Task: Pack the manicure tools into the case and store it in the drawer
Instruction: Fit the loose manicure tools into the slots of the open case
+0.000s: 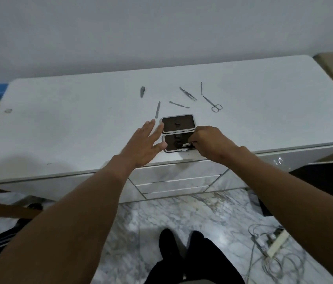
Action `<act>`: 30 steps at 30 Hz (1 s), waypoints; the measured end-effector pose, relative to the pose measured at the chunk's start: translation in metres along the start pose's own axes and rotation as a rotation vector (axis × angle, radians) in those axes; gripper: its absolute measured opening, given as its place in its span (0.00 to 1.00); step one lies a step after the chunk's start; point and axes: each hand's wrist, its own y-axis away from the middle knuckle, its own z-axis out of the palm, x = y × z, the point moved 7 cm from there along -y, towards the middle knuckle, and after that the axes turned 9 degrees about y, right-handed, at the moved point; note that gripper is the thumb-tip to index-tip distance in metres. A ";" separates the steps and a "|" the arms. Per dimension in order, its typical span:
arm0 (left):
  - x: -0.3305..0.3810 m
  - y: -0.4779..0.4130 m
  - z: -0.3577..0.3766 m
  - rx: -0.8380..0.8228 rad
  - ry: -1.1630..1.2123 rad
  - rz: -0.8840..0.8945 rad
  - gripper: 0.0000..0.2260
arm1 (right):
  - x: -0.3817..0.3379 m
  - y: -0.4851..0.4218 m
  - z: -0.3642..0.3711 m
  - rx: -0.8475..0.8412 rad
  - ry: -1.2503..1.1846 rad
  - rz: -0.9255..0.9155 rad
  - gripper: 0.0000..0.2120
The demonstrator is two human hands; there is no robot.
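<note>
The manicure case (177, 125) lies open on the white dresser top (79, 119), two dark halves with light rims. My left hand (148, 141) rests flat, fingers spread, against the case's left edge. My right hand (208, 141) pinches a thin metal tool (187, 144) over the near half of the case. Beyond the case lie loose tools: nail clippers (142, 92), a file (158, 109), a pusher (179, 104), tweezers (187, 93), a thin pick (201, 88) and small scissors (212, 103).
Closed white drawers (173, 173) sit below the dresser's front edge. A power strip with tangled cables (272, 244) lies on the marble floor at right. A wooden chair part (2, 206) is at left. My legs (182, 257) stand before the drawers.
</note>
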 end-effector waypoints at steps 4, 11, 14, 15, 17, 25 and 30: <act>-0.002 0.000 0.002 0.010 -0.003 0.003 0.30 | -0.002 -0.003 0.002 -0.017 -0.010 0.017 0.12; -0.002 0.000 0.002 0.040 -0.014 0.005 0.29 | -0.007 -0.010 -0.001 -0.019 -0.101 0.020 0.11; -0.002 0.000 0.002 0.035 -0.032 -0.008 0.29 | -0.010 -0.010 -0.001 -0.021 -0.121 -0.004 0.12; -0.002 0.000 0.002 0.035 -0.033 -0.015 0.29 | -0.011 -0.011 0.000 -0.021 -0.126 -0.011 0.12; -0.002 -0.001 0.002 0.038 -0.022 -0.023 0.29 | -0.012 -0.012 0.000 -0.021 -0.137 -0.022 0.12; 0.002 0.002 0.000 0.067 -0.015 -0.032 0.28 | 0.001 -0.014 -0.011 0.001 -0.174 -0.030 0.09; 0.004 0.003 -0.001 0.150 0.006 -0.033 0.26 | 0.012 -0.038 -0.034 0.075 -0.189 0.032 0.10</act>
